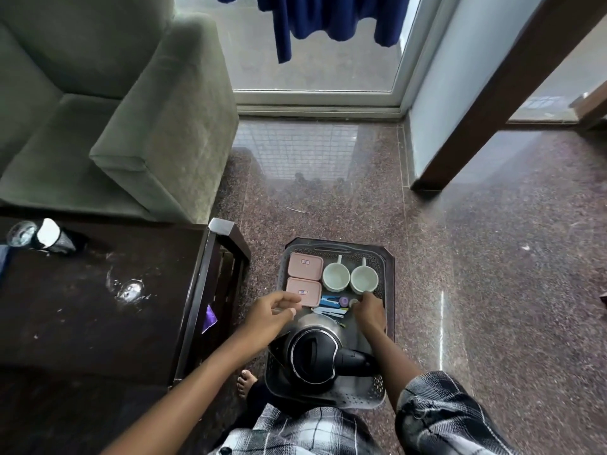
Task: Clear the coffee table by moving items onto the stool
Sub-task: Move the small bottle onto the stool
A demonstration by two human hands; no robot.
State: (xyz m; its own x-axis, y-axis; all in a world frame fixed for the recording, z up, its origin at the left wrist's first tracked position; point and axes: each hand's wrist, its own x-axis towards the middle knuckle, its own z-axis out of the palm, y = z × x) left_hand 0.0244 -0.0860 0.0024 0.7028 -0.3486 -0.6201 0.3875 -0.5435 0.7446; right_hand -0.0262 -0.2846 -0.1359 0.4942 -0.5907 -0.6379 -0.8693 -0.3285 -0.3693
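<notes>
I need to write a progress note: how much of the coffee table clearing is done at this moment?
Mostly done: the grey tray beside the table already holds two pink boxes, two white cups, a kettle and small sachets. In hand: the right hand touches a small round item there; the left hand hovers, fingers loose. Left: a flashlight lies on the dark coffee table.

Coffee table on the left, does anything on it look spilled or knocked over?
Yes. On the dark wooden coffee table a clear plastic bottle lies on its side near the far corner, and a small wet puddle glistens mid-table, looking like spilled liquid.
</notes>
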